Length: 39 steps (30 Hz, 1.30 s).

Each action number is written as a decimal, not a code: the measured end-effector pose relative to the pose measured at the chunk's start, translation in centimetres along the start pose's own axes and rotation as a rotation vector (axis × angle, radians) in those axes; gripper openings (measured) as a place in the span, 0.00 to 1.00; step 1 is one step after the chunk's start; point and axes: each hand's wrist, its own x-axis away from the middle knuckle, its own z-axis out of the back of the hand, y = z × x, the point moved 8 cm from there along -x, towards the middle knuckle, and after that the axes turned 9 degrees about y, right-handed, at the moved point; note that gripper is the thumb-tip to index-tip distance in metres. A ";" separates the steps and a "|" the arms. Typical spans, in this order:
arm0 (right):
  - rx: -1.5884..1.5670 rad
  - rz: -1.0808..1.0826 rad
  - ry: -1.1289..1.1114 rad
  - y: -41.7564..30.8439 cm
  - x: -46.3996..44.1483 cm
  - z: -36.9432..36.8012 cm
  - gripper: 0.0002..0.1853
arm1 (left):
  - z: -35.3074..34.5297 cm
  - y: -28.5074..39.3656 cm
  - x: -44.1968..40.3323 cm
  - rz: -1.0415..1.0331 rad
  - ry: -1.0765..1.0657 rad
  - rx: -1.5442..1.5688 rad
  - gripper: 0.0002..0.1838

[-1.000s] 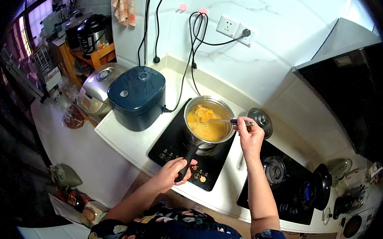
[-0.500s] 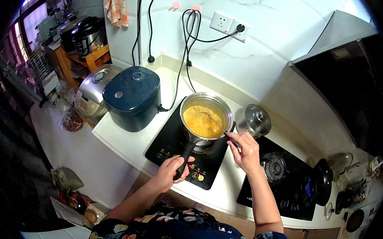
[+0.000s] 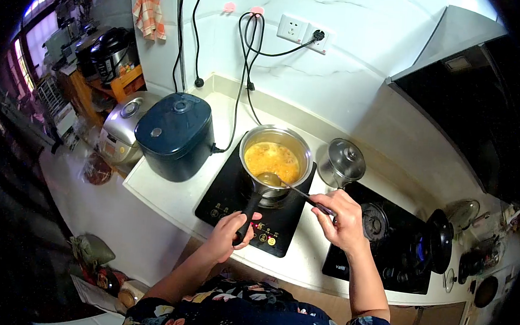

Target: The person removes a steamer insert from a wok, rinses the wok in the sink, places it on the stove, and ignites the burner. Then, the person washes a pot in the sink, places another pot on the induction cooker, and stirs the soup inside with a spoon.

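Note:
A steel saucepan (image 3: pixel 306 146) with bubbling yellow-orange soup (image 3: pixel 272 157) stands on a black induction cooker (image 3: pixel 219 199). My left hand (image 3: pixel 232 232) is closed around the pan's black handle (image 3: pixel 248 216), in front of the pan. To the right, my right hand (image 3: pixel 341 218) grips the dark handle of a metal ladle (image 3: pixel 270 178). The ladle's bowl is inside the pan at its near edge, at the soup's surface. Its shaft slants over the pan's rim toward my right hand.
A dark blue rice cooker (image 3: pixel 175 133) stands left of the pan, its cable running to a wall socket (image 3: pixel 303 32). Behind on the right is a lidded steel pot (image 3: pixel 343 161). A black gas hob (image 3: pixel 385 253) lies to the right, under a range hood (image 3: pixel 455 85).
My right hand has moved right and slightly down. The ladle's bowl has come from the middle of the soup to the pan's near edge. My left hand stays on the handle.

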 end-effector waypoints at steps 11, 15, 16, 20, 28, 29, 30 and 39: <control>0.090 0.079 0.055 2.6 0.5 -3.9 0.16 | 0.2 -0.1 0.0 0.025 -0.019 0.019 0.20; 0.135 0.136 0.161 3.1 0.8 -3.6 0.21 | -0.9 1.3 1.0 -0.098 -0.024 -0.213 0.21; 0.148 0.124 0.172 3.9 1.2 -3.9 0.23 | -2.0 2.9 1.6 -0.197 0.030 -0.450 0.22; 0.147 0.098 0.208 4.6 2.2 -6.6 0.21 | 1.1 0.3 0.6 0.016 0.123 -0.091 0.26; 0.101 -0.115 0.114 3.2 5.2 -6.3 0.37 | 3.7 -2.1 0.3 0.213 -0.048 0.184 0.32; 0.069 -0.210 0.087 3.5 6.2 -5.8 0.37 | 4.2 -2.7 0.7 0.312 -0.183 0.215 0.34; 0.035 -0.303 0.058 3.8 7.6 -5.5 0.37 | 5.1 -3.8 1.4 0.332 -0.183 -0.024 0.30; -0.201 -0.891 -0.782 -0.9 29.3 -5.6 0.23 | 8.1 -21.0 3.9 0.298 -0.541 -1.103 0.14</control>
